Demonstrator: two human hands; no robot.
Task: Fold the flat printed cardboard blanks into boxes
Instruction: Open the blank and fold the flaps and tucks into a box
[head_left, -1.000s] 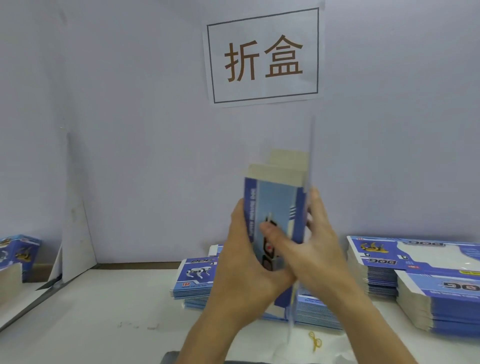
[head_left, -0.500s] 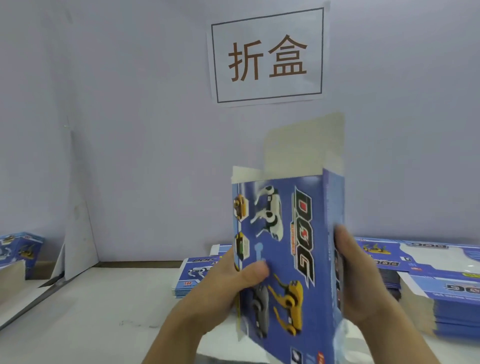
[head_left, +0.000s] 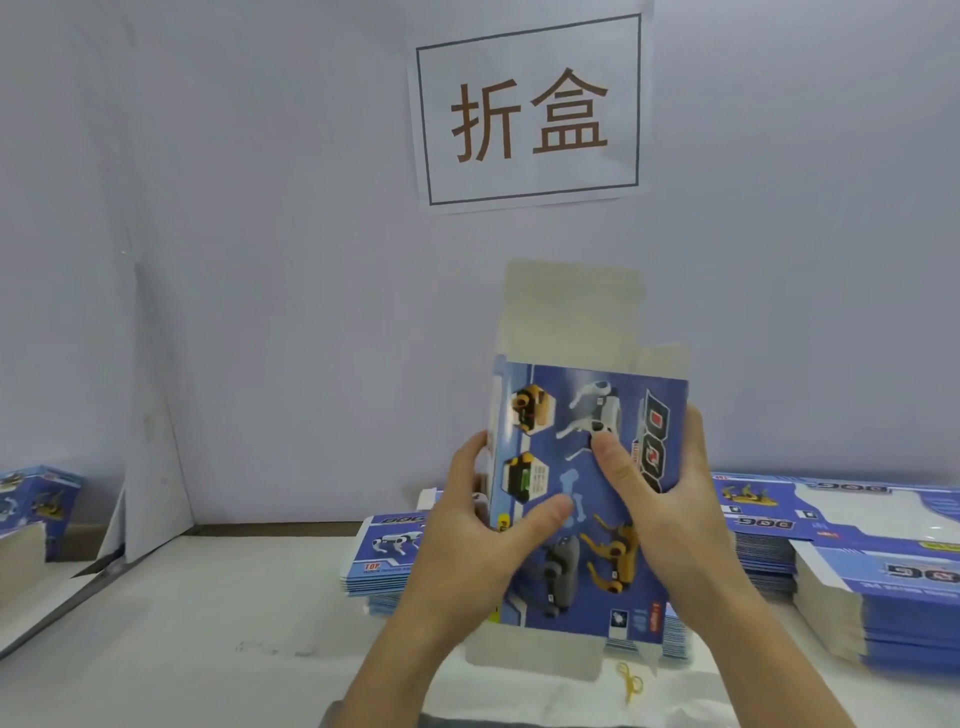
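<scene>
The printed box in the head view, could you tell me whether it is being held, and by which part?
Yes: both hands hold the box upright, left hand on its left edge, right hand on its right edge, thumbs across the front.

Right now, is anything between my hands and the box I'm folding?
No. Both hands already hold the box: the left hand grips its left edge, the right hand its right edge, thumbs pressing the printed front.
</scene>
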